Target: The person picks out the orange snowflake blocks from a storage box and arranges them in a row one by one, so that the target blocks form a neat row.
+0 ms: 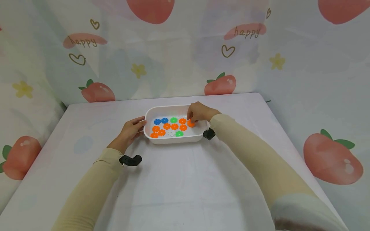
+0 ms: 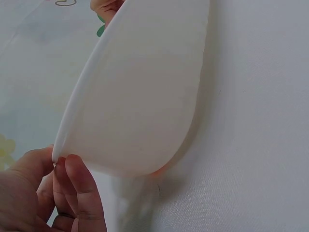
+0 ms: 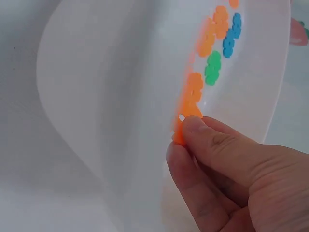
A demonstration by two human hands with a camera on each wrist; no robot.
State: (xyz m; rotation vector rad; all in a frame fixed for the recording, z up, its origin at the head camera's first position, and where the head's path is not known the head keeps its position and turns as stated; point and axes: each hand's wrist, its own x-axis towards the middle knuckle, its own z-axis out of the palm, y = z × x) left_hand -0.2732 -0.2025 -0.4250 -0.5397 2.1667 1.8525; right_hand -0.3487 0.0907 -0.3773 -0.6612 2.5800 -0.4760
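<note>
1 orange disc [image 3: 178, 135] is pinched by the right hand [image 1: 200, 111] inside the tray [image 1: 176, 140]; the left hand [image 1: 129, 131] grips the tray's left end.

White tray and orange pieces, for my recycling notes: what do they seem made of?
The white tray looks like smooth, fairly matt plastic: even wall, rounded rim. The orange pieces are probably plastic too, their finish unclear: uniform bright colour, notched edges.

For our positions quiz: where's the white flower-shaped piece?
In the head view, the white piece lies inside the white oblong tray, at its near side, between an orange flower-shaped piece (left) and a green one (right).
</note>
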